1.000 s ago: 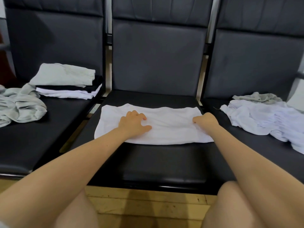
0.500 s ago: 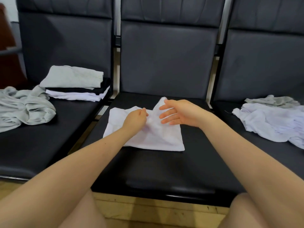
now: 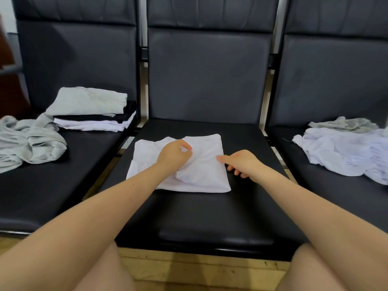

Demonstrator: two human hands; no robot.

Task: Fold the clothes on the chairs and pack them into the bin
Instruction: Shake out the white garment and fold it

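Note:
A white garment [image 3: 201, 175] lies folded into a rough square on the middle chair seat [image 3: 210, 215]. My left hand [image 3: 173, 154] sits on top of it near the centre, fingers curled, thumb and forefinger pinching the cloth where creases gather. My right hand [image 3: 241, 163] hovers at the garment's right edge with fingers loosely spread; only its thumb tip reaches the cloth. A stack of folded clothes [image 3: 90, 109], grey over black over white, is on the left chair. No bin is in view.
A crumpled grey garment [image 3: 29, 141] lies on the left chair beside the stack. On the right chair sits a loose white pile [image 3: 344, 152] with a grey piece [image 3: 344, 123] behind it. Chair backs rise close behind. Wooden floor shows below the seats.
The garment's right half was folded over to the left, making it about half as wide. My right hand let go and drew back to the right edge. My left hand stayed near the centre.

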